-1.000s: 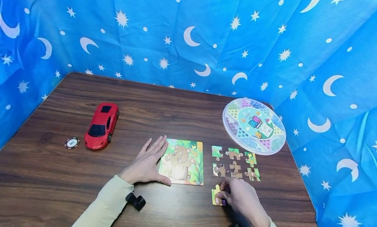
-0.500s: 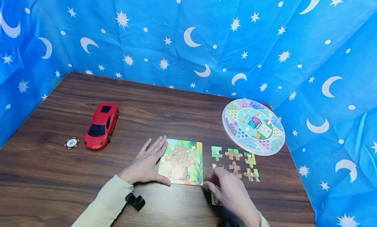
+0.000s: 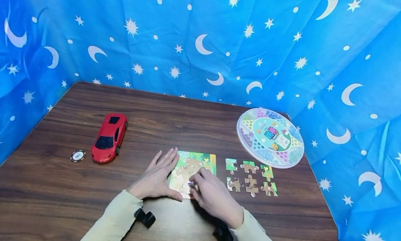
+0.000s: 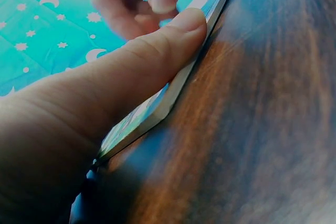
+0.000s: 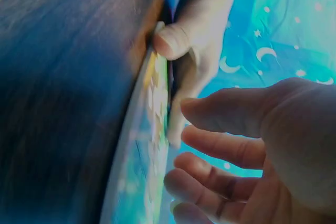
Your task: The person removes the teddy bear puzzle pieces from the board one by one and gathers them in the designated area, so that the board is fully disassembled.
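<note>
On the table lies a square jigsaw board [image 3: 183,161] with a brown bear picture. My left hand [image 3: 158,178] rests spread along its left side; the left wrist view shows the left thumb [image 4: 178,30] on the board's edge. My right hand [image 3: 214,195] is over the board's lower right, its fingertips pinching a puzzle piece [image 3: 190,183], mostly hidden with a bit of purple showing. In the right wrist view, the right hand's thumb [image 5: 226,109] and bent fingers are close to the board, but the piece cannot be made out.
Several loose puzzle pieces [image 3: 251,185] lie in two rows right of the board. Behind them is a round Chinese checkers set [image 3: 250,143]. A red toy car [image 3: 104,143] and a poker chip [image 3: 78,155] are at the left. A blue star-and-moon curtain [image 3: 175,42] hangs behind the table.
The right hand has picked up the yellow and purple puzzle piece from the table's front and carried it left over the board. My left hand has stayed at the board's left side.
</note>
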A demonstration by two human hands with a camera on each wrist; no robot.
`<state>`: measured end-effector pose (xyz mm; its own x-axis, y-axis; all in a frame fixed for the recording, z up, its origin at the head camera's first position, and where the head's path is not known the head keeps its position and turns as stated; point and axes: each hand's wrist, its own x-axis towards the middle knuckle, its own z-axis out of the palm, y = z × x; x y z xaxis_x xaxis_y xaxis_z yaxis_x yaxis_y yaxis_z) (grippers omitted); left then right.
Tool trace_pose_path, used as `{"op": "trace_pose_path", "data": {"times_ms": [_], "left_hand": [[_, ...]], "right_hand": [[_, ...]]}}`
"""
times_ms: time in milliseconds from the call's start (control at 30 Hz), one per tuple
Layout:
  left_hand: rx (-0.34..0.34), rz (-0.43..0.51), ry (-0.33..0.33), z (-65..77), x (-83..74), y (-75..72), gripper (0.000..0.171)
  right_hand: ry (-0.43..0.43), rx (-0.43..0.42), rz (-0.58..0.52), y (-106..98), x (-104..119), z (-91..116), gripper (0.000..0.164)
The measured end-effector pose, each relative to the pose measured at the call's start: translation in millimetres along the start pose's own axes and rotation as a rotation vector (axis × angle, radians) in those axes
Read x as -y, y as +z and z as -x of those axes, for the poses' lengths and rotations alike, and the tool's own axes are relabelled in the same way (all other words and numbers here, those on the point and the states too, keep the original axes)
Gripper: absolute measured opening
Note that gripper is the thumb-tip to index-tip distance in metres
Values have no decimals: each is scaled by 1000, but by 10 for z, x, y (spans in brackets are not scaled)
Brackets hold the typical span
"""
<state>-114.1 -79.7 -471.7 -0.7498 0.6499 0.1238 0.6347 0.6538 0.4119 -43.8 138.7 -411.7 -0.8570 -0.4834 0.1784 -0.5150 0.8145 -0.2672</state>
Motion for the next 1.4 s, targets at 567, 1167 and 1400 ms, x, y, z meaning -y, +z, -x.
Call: {"op": "trace_pose_path", "data": {"times_ms": [567,1167,1400], "left_hand": [[13,-7,-2,3,0,-19,136],[24,-2,-12,-7,0,-9,137],[12,9,-5,-5,9,-8,137]], "right_hand": [[8,71,66,116,30,-135,28],[64,89,63,150,9,-149,19],[73,66,41,139,18,-162,23]]}}
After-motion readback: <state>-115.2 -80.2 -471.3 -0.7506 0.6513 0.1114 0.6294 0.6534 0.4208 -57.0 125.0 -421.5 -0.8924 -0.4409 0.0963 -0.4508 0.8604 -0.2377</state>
